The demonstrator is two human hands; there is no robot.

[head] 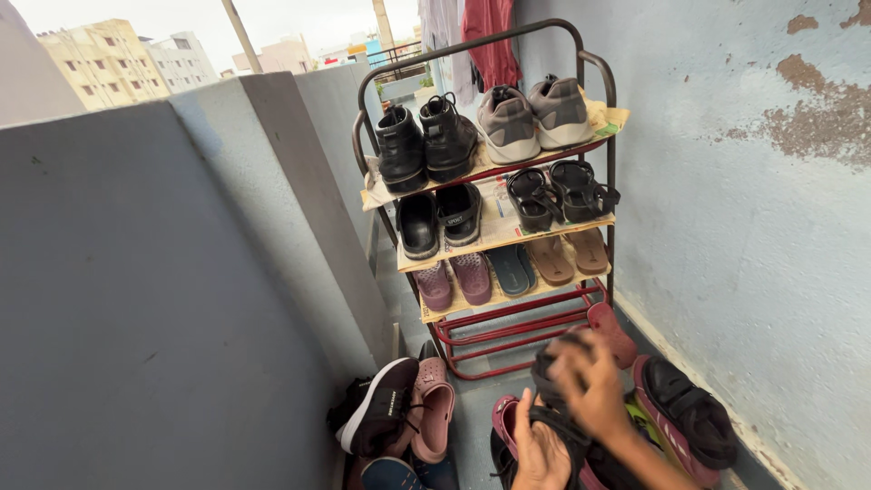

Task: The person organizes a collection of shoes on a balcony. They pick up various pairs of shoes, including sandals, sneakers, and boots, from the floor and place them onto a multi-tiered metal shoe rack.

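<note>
My right hand (592, 386) is blurred and is closed over the top of a black strappy sandal (552, 370), low in the view in front of the rack. My left hand (541, 451) grips the same sandal from below, with a black strap running across its fingers. Both hands hover above a heap of footwear on the floor. A maroon metal shoe rack (594, 68) stands just beyond them. Its bottom rails (508, 328) are bare, and a dark red sandal (611, 332) leans against their right end.
The upper shelves carry black boots (426, 141), grey sneakers (533, 116), black sandals (558, 192) and slippers. On the floor lie a black sneaker (381, 408), a pink clog (434, 408) and a black-and-pink sandal (687, 416). A grey parapet (181, 299) stands left and a pale blue wall (753, 254) right.
</note>
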